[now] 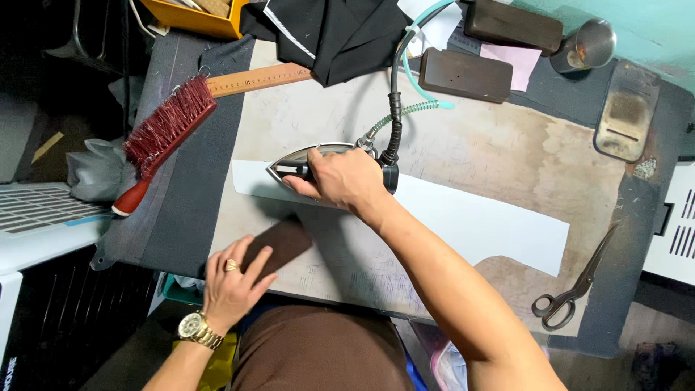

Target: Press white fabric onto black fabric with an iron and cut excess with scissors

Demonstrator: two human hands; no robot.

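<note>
- The right hand (340, 179) is curled tight around the handle of a steam iron (308, 163), fingers wrapped over the top, with the knuckles turned to the left.
- The steam iron sits flat on a long white strip (478, 224) of fabric or paper, at the strip's left end, its pointed metal nose aimed left.
- A black hose (394, 108) and a thin green tube (413, 108) rise from the back of the iron and run to the far side of the tabletop (507, 152).
- The left hand (230, 279) lies nearly flat, fingers stretched out and close together, pressing on a dark brown wooden block (286, 242) at the near edge of the tabletop; it does not grip the block. A ring and a gold wristwatch (197, 329) show on that hand and wrist.
- The block is near the iron, on its near-left side, and apart from it.
- To the far left lie a red-bristled brush (168, 127) with a red handle and a wooden ruler (260, 78).
- Black cloth (333, 29) is heaped at the far edge, with two more dark wooden blocks (465, 74) to its right.
- Scissors (572, 289) lie at the near right, well apart from both hands.
- A metal cup (590, 45) stands at the far right.
</note>
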